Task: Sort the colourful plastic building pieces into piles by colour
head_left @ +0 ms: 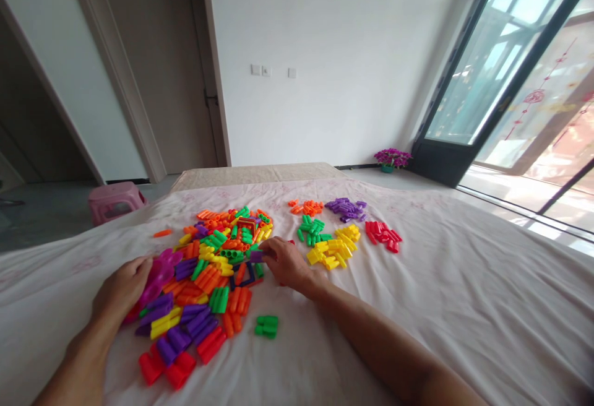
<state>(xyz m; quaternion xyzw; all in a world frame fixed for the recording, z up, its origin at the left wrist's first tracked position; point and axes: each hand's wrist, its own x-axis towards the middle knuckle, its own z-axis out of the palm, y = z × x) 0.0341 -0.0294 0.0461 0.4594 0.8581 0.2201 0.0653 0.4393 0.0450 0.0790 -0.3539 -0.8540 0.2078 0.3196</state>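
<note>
A mixed heap of plastic building pieces [211, 277] in orange, green, purple, yellow and red lies spread on the bed-like surface. My left hand [123, 285] grips the edge of a magenta plastic container [160, 275] at the heap's left side; its lower part is covered by pieces. At the heap's right edge, my right hand [285, 260] is closed with a purple piece [257, 256] at its fingertips. A bit of red shows behind that hand. A dark blue square frame piece [245, 281] lies just left of it. Nearer me sits a separate green piece [266, 326].
To the right lie single-colour groups: orange [306, 207], purple [346, 209], green [312, 229], yellow [334, 247] and red [382, 235] pieces. The pale sheet [417, 307] is wrinkled. A pink stool [116, 202] stands beyond the left edge.
</note>
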